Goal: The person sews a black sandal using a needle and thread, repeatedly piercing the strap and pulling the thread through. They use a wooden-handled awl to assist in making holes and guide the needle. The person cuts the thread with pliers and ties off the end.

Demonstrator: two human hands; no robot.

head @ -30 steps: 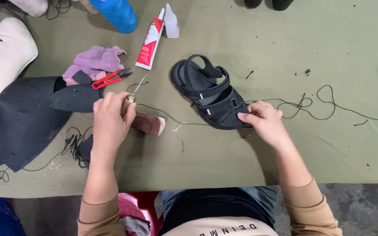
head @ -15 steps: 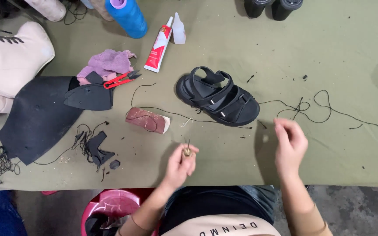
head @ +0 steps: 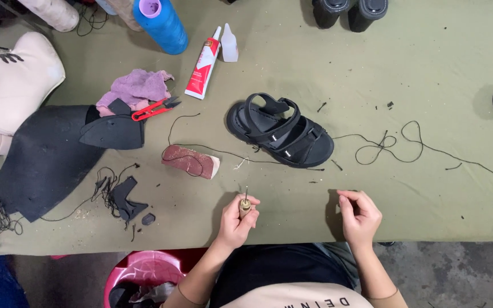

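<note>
awl (head: pixel 245 204) with a wooden handle sits upright in my left hand (head: pixel 236 219), fingers closed around it near the table's front edge. my right hand (head: pixel 359 217) rests loosely curled and holding nothing, just beside the black thread (head: pixel 383 141) that trails from the black sandal (head: pixel 281 130).

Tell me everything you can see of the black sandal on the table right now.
The black sandal is a chunky, thick-soled strap sandal that looks like rubber and webbing, with several crossing straps and an upright heel loop. It rests sole-down on the green table, set diagonally with one end toward the near right. Black thread runs along the table under or against its near side and trails off both ways. Neither hand touches it.
</note>
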